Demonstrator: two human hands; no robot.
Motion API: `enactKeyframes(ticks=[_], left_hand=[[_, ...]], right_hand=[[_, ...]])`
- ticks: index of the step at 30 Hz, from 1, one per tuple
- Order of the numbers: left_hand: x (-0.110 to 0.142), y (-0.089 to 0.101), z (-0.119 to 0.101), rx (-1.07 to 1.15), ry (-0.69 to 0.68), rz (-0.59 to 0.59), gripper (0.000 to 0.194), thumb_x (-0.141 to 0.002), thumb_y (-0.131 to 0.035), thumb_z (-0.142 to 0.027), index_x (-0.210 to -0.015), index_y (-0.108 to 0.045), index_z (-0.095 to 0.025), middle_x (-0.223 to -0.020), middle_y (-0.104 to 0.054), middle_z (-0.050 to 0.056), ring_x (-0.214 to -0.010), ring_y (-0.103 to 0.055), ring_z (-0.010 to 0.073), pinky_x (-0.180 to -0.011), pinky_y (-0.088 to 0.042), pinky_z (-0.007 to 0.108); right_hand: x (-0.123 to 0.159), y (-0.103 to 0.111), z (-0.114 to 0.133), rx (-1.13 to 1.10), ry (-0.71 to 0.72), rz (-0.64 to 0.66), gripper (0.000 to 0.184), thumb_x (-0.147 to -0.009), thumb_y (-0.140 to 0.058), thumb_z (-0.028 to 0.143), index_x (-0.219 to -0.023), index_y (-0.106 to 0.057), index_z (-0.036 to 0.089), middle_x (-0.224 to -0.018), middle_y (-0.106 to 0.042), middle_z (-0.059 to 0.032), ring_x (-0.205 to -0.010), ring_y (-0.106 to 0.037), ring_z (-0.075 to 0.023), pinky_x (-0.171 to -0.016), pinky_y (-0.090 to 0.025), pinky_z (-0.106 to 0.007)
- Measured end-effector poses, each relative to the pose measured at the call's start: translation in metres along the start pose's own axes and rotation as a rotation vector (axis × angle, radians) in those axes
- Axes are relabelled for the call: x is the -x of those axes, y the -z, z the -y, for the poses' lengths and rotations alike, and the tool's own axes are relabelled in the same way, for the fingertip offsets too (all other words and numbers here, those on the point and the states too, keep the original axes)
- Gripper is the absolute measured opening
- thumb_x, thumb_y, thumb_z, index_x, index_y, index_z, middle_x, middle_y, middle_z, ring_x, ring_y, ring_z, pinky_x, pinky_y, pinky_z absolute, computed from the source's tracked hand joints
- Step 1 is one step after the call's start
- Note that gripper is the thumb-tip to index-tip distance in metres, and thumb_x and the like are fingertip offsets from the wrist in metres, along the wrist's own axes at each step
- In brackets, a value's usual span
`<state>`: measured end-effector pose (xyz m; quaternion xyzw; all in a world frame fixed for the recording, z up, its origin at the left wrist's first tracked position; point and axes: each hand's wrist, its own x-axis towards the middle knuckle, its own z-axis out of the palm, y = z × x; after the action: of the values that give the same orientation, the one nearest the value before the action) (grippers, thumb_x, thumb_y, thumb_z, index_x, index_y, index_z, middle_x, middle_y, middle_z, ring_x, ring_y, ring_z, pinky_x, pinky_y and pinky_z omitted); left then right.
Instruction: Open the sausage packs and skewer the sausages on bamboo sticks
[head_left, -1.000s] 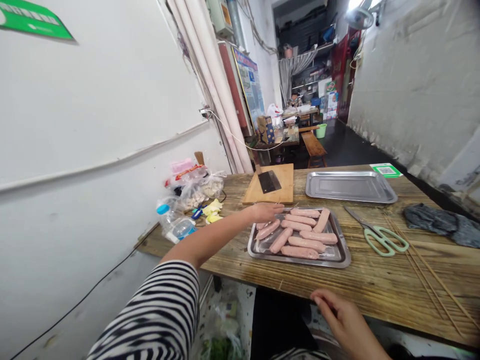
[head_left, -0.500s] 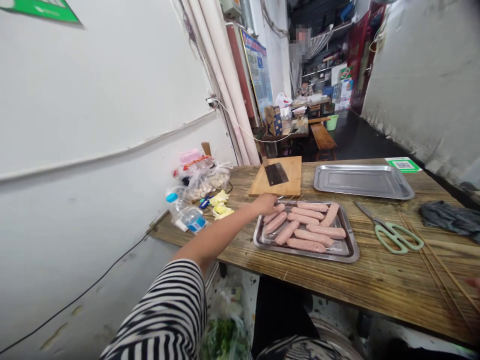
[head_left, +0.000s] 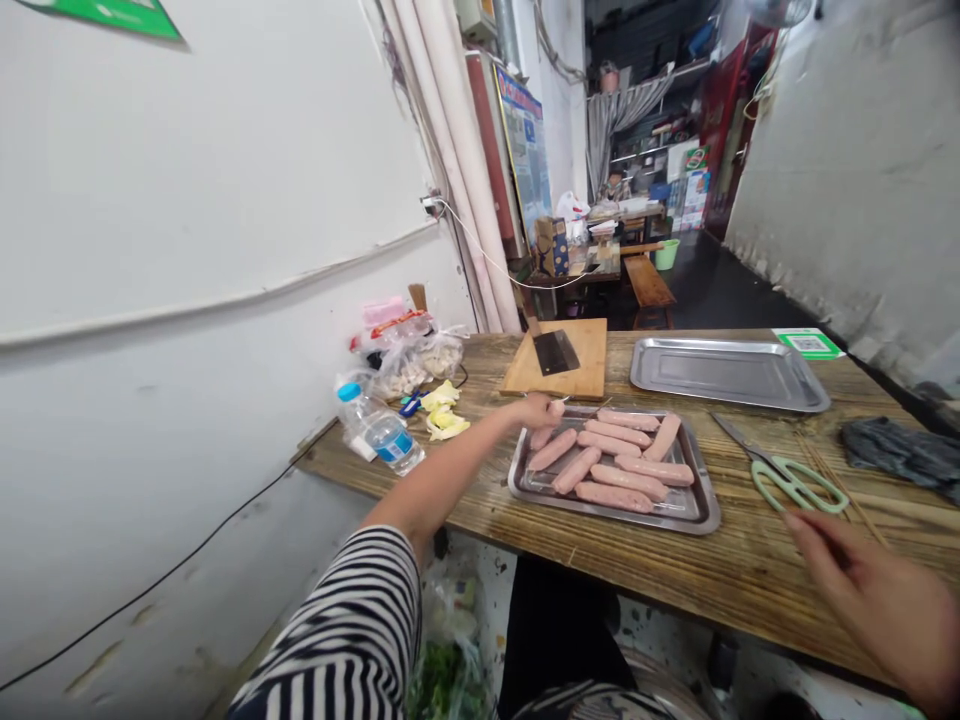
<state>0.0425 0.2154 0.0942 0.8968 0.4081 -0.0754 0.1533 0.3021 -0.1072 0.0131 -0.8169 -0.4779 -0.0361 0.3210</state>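
My left hand (head_left: 534, 410) is closed at the far left corner of a metal tray (head_left: 705, 522). A pale pink rounded end, apparently of a sausage (head_left: 556, 408), shows at its fingertips, the rest mostly hidden. Several raw pink sausages (head_left: 616, 484) lie in this tray, and a thin stick (head_left: 604, 406) pokes out near its far rim. Slightly blurred, my right hand (head_left: 881, 590) hovers over the right part of the table, fingers apart and holding nothing visible. Just beyond it are green-handled scissors (head_left: 799, 482) and thin wooden skewers (head_left: 862, 520), partly covered by the hand.
Behind the tray, a cleaver (head_left: 556, 352) rests on a wooden board (head_left: 592, 365). A second metal tray (head_left: 727, 375) stands back right, near a dark crumpled cloth (head_left: 900, 445). Leaves (head_left: 444, 412), a water bottle (head_left: 386, 435) and plastic bags (head_left: 420, 365) occupy the left side.
My right hand has come in from the right edge to beside the scissors. My left hand stays at the tray's corner, with the pink end now more visible at its fingertips.
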Motion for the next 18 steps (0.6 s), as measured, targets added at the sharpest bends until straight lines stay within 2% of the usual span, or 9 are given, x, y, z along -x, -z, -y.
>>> enactKeyframes(ticks=[2, 4, 6, 8, 10, 12, 14, 16, 18], left_hand=[[0.005, 0.007, 0.001, 0.057, -0.028, -0.085, 0.029, -0.082, -0.044, -0.035, -0.089, -0.059, -0.011, -0.08, -0.064, 0.005, -0.07, -0.058, 0.0148, -0.059, -0.043, 0.021], [0.01, 0.011, 0.0, 0.097, -0.071, -0.143, 0.031, -0.085, -0.04, -0.037, -0.09, -0.057, -0.012, -0.08, -0.063, 0.005, -0.072, -0.057, 0.0144, -0.06, -0.043, 0.021], [0.014, 0.012, -0.002, 0.177, -0.142, -0.161, 0.032, -0.087, -0.037, -0.039, -0.088, -0.055, -0.013, -0.074, -0.062, 0.004, -0.068, -0.056, 0.0137, -0.059, -0.043, 0.021], [0.017, 0.011, -0.004, 0.287, -0.213, -0.158, 0.028, -0.086, -0.038, -0.037, -0.089, -0.053, -0.014, -0.071, -0.061, 0.002, -0.063, -0.055, 0.0132, -0.057, -0.042, 0.022], [0.018, 0.01, -0.006, 0.344, -0.269, -0.174, 0.023, -0.081, -0.044, -0.032, -0.092, -0.053, -0.014, -0.073, -0.061, 0.002, -0.063, -0.055, 0.0135, -0.058, -0.042, 0.022], [0.02, 0.011, -0.006, 0.305, -0.305, -0.231, 0.024, -0.075, -0.049, -0.027, -0.094, -0.053, -0.014, -0.079, -0.061, 0.002, -0.067, -0.055, 0.0144, -0.06, -0.041, 0.023], [0.021, 0.013, -0.005, 0.218, -0.332, -0.299, 0.025, -0.071, -0.053, -0.027, -0.093, -0.056, -0.015, -0.083, -0.061, 0.002, -0.072, -0.055, 0.0157, -0.063, -0.04, 0.023], [0.023, 0.015, -0.003, 0.126, -0.337, -0.322, 0.022, -0.07, -0.055, -0.028, -0.089, -0.057, -0.016, -0.082, -0.061, 0.002, -0.074, -0.055, 0.0164, -0.063, -0.039, 0.023], [0.023, 0.014, -0.002, 0.041, -0.336, -0.285, 0.019, -0.072, -0.055, -0.033, -0.083, -0.058, -0.017, -0.079, -0.062, 0.002, -0.073, -0.056, 0.0171, -0.061, -0.038, 0.023]], right_hand=[[-0.023, 0.002, 0.046, -0.047, 0.191, 0.043, 0.04, -0.089, -0.035, 0.049, -0.101, -0.064, 0.023, -0.089, -0.069, -0.0096, -0.073, -0.065, -0.0243, -0.063, -0.05, -0.035], [-0.052, -0.003, 0.093, -0.023, 0.401, 0.018, 0.039, -0.092, -0.033, 0.038, -0.109, -0.061, 0.017, -0.098, -0.065, -0.0119, -0.087, -0.061, -0.0253, -0.073, -0.05, -0.037], [-0.081, -0.014, 0.134, 0.041, 0.6, -0.019, 0.036, -0.092, -0.035, 0.026, -0.118, -0.057, 0.013, -0.113, -0.06, -0.0137, -0.102, -0.056, -0.0256, -0.084, -0.047, -0.037], [-0.107, -0.028, 0.164, 0.122, 0.781, -0.039, 0.037, -0.09, -0.039, 0.018, -0.123, -0.053, 0.012, -0.129, -0.051, -0.0144, -0.119, -0.045, -0.0268, -0.098, -0.039, -0.04], [-0.128, -0.042, 0.181, 0.201, 0.912, -0.049, 0.041, -0.087, -0.045, 0.014, -0.127, -0.05, 0.01, -0.138, -0.042, -0.0155, -0.129, -0.032, -0.0299, -0.107, -0.026, -0.045], [-0.143, -0.053, 0.19, 0.256, 0.98, 0.022, 0.046, -0.085, -0.048, 0.014, -0.131, -0.046, 0.008, -0.139, -0.04, -0.0173, -0.132, -0.027, -0.0319, -0.109, -0.02, -0.048], [-0.152, -0.059, 0.192, 0.283, 0.998, 0.16, 0.041, -0.086, -0.048, 0.016, -0.127, -0.05, 0.01, -0.126, -0.052, -0.017, -0.123, -0.04, -0.0306, -0.103, -0.029, -0.046], [-0.157, -0.06, 0.192, 0.291, 0.989, 0.287, 0.029, -0.087, -0.046, 0.017, -0.112, -0.06, 0.013, -0.102, -0.063, -0.0126, -0.099, -0.057, -0.0247, -0.085, -0.042, -0.035], [-0.158, -0.061, 0.191, 0.284, 0.974, 0.356, 0.021, -0.087, -0.045, 0.018, -0.094, -0.065, 0.015, -0.085, -0.065, -0.0082, -0.078, -0.062, -0.019, -0.068, -0.043, -0.027]])
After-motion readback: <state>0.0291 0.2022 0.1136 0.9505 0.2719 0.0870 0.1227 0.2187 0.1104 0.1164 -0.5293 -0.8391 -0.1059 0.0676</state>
